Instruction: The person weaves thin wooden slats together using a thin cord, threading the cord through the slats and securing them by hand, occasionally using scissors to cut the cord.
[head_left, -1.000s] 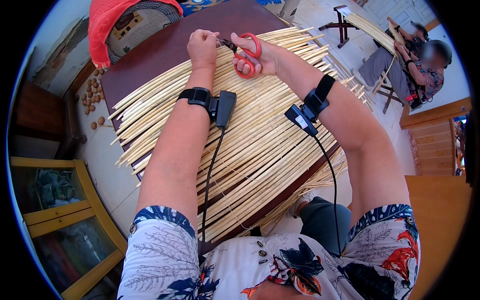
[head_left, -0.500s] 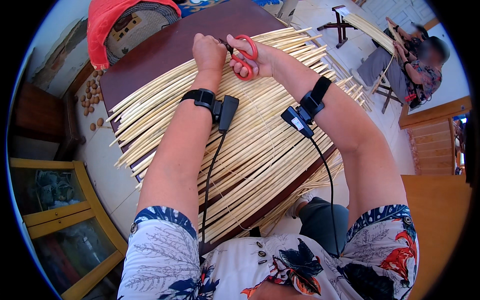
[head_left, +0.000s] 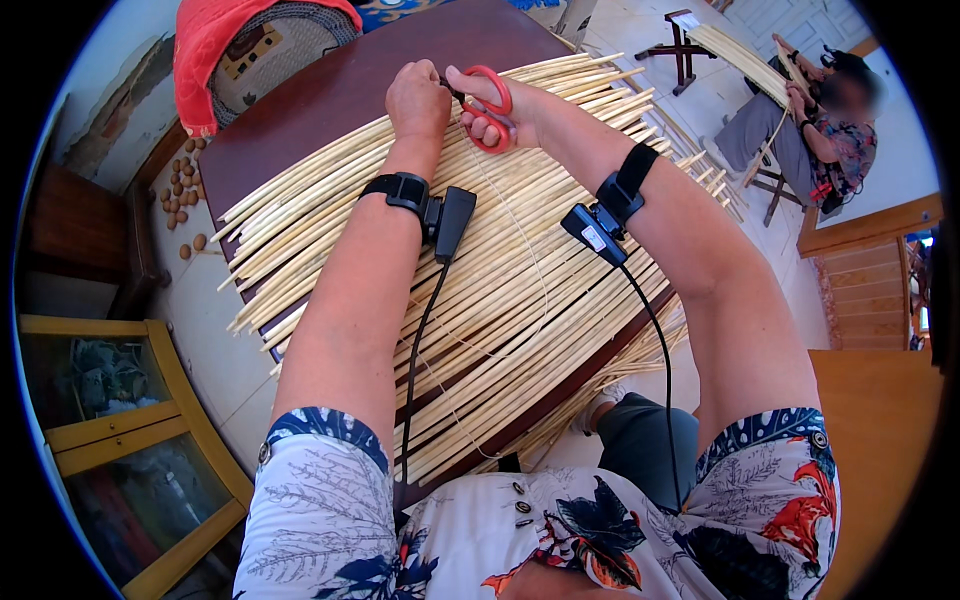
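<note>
My right hand (head_left: 495,115) grips red-handled scissors (head_left: 497,76), thumb and fingers in the loops. Their dark blades point left toward my left hand (head_left: 416,98). That hand is closed in a fist at the far side of the stalks, and whatever its fingers pinch is hidden from view. Beneath both forearms lies a wide layer of pale, peeled stalks (head_left: 330,200), side by side on a dark reddish table (head_left: 300,112). A thin cord (head_left: 541,268) curves loosely over the stalks from near my hands toward the front.
A round woven seat with a red cover (head_left: 196,75) stands beyond the table's far left corner. Walnut-like balls (head_left: 180,188) lie on the floor at left, near a glass-doored yellow cabinet (head_left: 165,395). At far right another person (head_left: 835,135) sits handling pale strips. Black cables trail from my wrist devices.
Both hands have shifted very slightly away from me, and the scissor handles look a little closer together. The other person's head has moved slightly left.
</note>
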